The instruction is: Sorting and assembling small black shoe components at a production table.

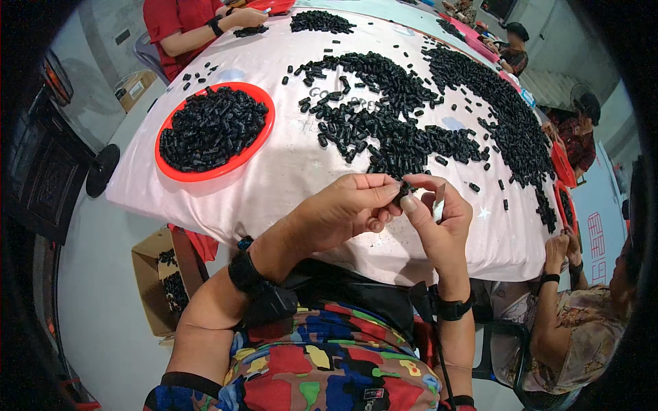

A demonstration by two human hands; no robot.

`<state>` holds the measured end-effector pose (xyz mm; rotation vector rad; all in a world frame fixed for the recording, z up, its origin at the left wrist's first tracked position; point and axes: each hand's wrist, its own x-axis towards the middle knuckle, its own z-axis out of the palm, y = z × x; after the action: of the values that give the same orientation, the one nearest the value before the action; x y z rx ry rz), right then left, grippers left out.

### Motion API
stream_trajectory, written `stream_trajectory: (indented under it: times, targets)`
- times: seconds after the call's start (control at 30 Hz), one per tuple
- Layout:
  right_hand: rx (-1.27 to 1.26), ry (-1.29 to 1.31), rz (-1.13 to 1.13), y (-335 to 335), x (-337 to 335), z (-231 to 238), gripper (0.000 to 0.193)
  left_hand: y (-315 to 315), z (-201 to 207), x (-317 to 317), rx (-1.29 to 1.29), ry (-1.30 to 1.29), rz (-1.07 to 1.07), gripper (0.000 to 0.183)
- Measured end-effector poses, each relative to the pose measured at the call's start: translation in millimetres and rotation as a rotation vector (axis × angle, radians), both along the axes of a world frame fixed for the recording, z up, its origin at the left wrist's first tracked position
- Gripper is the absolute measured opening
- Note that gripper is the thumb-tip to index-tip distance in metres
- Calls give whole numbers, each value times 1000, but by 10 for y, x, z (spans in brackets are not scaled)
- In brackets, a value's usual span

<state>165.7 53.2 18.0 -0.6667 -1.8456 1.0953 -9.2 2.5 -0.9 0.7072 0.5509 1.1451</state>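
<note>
My left hand (346, 209) and my right hand (442, 219) meet above the near edge of the cloth-covered table. Between their fingertips is a small black cylindrical part (402, 192), partly covered by the thumbs and fingers. Both hands are closed in a pinch on it. A thin, pale, blade-like strip (439, 203) is tucked between my right hand's fingers; its exact kind is unclear. Just beyond my fingertips lies a large loose heap of similar black parts (391, 133).
A red basin (267, 147) full of black parts stands at the left. More heaps (514, 123) spread along the right and far side. A cardboard box (154, 274) with black parts sits on the floor at lower left. Co-workers (569, 322) sit at the right and far edges.
</note>
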Motion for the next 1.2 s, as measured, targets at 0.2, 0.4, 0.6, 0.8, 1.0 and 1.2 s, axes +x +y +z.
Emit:
stream_trajectory:
  times: [0.2, 0.4, 0.6, 0.8, 1.0, 1.2]
  targets:
    - [70, 0, -45, 19, -6, -24, 17, 6, -24, 35, -34, 44, 25, 19]
    - [44, -42, -4, 24, 2, -14, 18, 3, -10, 17, -30, 40, 44, 20]
    - [-110, 44, 33, -32, 5, 29, 20, 3, -34, 27, -35, -139, -49, 22]
    - [-68, 6, -5, -11, 8, 21, 19, 6, -11, 51, -39, -64, 52, 22]
    - [-109, 18, -3, 39, 39, -19, 19, -12, 16, 48, -50, -121, 2, 25]
    - [-125, 35, 28, 50, 47, -36, 20, -12, 9, 46, -54, -124, 1, 26]
